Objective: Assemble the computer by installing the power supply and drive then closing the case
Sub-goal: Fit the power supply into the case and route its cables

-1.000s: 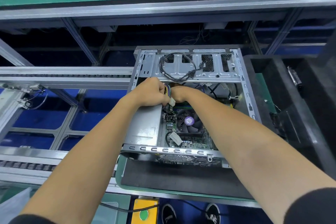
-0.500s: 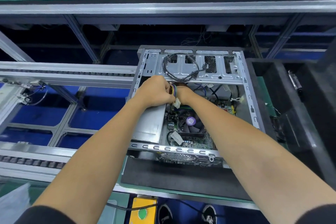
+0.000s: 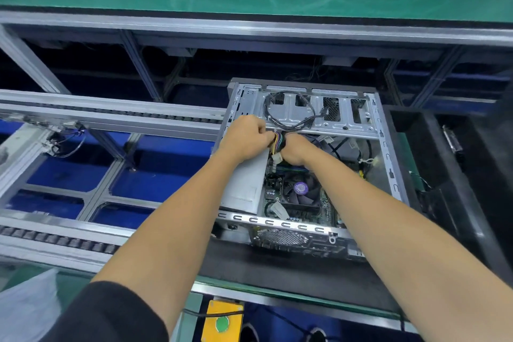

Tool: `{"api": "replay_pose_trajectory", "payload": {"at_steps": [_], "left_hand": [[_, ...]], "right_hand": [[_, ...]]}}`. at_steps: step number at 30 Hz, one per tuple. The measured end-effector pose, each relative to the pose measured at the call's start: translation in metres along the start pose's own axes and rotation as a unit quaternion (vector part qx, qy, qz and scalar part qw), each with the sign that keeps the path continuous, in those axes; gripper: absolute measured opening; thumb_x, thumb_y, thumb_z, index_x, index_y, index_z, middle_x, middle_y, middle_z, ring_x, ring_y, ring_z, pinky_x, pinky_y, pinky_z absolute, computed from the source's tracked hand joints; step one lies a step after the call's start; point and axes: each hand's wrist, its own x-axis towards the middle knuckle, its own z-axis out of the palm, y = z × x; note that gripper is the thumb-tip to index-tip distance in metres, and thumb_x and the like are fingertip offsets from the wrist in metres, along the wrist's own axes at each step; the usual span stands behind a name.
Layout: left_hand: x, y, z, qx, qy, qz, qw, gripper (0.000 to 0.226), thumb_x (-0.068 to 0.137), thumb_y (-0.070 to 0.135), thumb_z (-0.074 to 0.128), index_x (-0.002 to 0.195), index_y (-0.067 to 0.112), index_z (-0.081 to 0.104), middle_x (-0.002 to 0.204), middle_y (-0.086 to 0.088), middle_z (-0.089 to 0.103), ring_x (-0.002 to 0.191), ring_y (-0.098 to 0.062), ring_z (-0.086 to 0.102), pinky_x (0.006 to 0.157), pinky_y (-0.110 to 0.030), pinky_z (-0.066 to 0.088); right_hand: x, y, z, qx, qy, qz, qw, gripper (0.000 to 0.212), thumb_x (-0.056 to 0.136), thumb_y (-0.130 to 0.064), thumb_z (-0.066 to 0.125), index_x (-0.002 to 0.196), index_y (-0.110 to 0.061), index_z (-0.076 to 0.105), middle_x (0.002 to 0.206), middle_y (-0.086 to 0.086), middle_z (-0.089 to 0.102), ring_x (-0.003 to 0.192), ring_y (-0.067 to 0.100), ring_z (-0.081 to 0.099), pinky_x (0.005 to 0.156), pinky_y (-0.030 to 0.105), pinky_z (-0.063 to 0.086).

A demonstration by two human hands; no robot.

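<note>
I see both hands inside the open case (image 3: 387, 147). My left hand (image 3: 244, 139) and right hand (image 3: 295, 148) each pinch the coloured cable bundle (image 3: 278, 141) above the power supply (image 3: 245, 186), near the case's far edge.

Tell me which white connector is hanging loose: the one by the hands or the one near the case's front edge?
The white connector just below both hands dangles from the coloured wire bundle. The other white connector lies beside the CPU fan.
</note>
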Motion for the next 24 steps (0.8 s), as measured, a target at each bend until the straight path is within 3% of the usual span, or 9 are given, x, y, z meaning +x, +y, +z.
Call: {"api": "replay_pose_trajectory", "payload": {"at_steps": [3,7,10,12,13,16,19,21,24], "left_hand": [[-0.004,-0.001,0.002,0.033,0.027,0.02,0.999,0.041,0.085,0.016,0.053,0.051,0.014,0.031,0.049,-0.004,0.032,0.051,-0.02,0.028,0.05,-0.03,0.022],[-0.014,-0.003,0.007,0.147,0.017,0.07,0.986,0.039,0.096,0.026,0.045,0.061,0.01,0.041,0.061,-0.01,0.046,0.062,-0.03,0.045,0.054,-0.034,0.031],[-0.02,-0.005,0.009,0.182,0.003,0.094,0.979,0.04,0.098,0.029,0.037,0.062,0.013,0.042,0.069,-0.01,0.054,0.074,-0.033,0.054,0.061,-0.033,0.031],[-0.024,-0.007,0.01,0.238,-0.017,0.109,0.965,0.037,0.098,0.036,0.032,0.074,0.014,0.051,0.09,-0.014,0.064,0.085,-0.032,0.056,0.071,-0.037,0.033],[-0.026,-0.008,0.012,0.271,-0.028,0.114,0.955,0.036,0.096,0.042,0.033,0.081,0.016,0.053,0.096,-0.012,0.065,0.09,-0.031,0.056,0.076,-0.039,0.032],[-0.034,-0.007,0.016,0.333,-0.037,0.096,0.937,0.042,0.078,0.058,0.044,0.087,0.018,0.048,0.093,-0.004,0.06,0.091,-0.027,0.052,0.084,-0.044,0.031],[-0.036,-0.006,0.018,0.312,-0.015,0.072,0.947,0.023,0.075,0.04,0.052,0.078,0.018,0.05,0.084,-0.001,0.058,0.083,-0.023,0.047,0.081,-0.04,0.03],[-0.035,-0.006,0.017,0.281,-0.011,0.066,0.957,0.019,0.074,0.033,0.054,0.064,0.02,0.043,0.07,0.003,0.049,0.077,-0.021,0.042,0.076,-0.035,0.027],[-0.035,-0.006,0.017,0.248,-0.009,0.069,0.966,0.021,0.073,0.03,0.058,0.064,0.018,0.044,0.061,0.006,0.04,0.074,-0.021,0.043,0.074,-0.033,0.029]], "right_hand": [[-0.01,-0.004,0.0,0.119,0.001,0.002,0.993,0.013,0.09,0.0,0.049,0.1,-0.002,0.057,0.095,0.011,0.054,0.085,0.022,0.048,0.069,0.029,0.037],[-0.021,-0.011,0.001,0.283,0.062,0.078,0.954,0.026,0.091,0.003,0.033,0.072,-0.01,0.043,0.07,0.005,0.04,0.061,0.017,0.033,0.052,0.028,0.026],[-0.033,-0.022,0.005,0.231,0.142,0.108,0.956,0.012,0.091,-0.006,0.042,0.088,-0.003,0.053,0.084,0.008,0.044,0.068,0.021,0.042,0.055,0.028,0.03],[-0.036,-0.026,0.011,0.205,0.182,0.095,0.957,0.013,0.092,-0.009,0.043,0.092,-0.003,0.054,0.089,0.009,0.051,0.064,0.021,0.048,0.051,0.031,0.037],[-0.037,-0.028,0.012,0.242,0.176,0.089,0.95,0.015,0.094,-0.012,0.042,0.089,-0.004,0.054,0.086,0.009,0.055,0.063,0.022,0.051,0.051,0.033,0.045],[-0.044,-0.031,0.013,0.365,0.101,0.101,0.92,0.039,0.101,-0.04,0.036,0.08,-0.013,0.055,0.078,0.005,0.06,0.079,0.027,0.062,0.074,0.042,0.058],[-0.049,-0.029,0.018,0.43,-0.001,0.058,0.901,0.047,0.096,-0.061,0.041,0.095,-0.02,0.063,0.088,-0.002,0.068,0.088,0.021,0.07,0.076,0.04,0.061],[-0.048,-0.027,0.02,0.479,-0.055,0.04,0.875,0.045,0.094,-0.06,0.047,0.108,-0.021,0.065,0.101,-0.002,0.069,0.093,0.021,0.069,0.073,0.036,0.06],[-0.044,-0.023,0.02,0.511,-0.066,0.035,0.856,0.039,0.098,-0.051,0.049,0.108,-0.016,0.065,0.093,-0.002,0.064,0.083,0.022,0.06,0.068,0.032,0.054]]}}
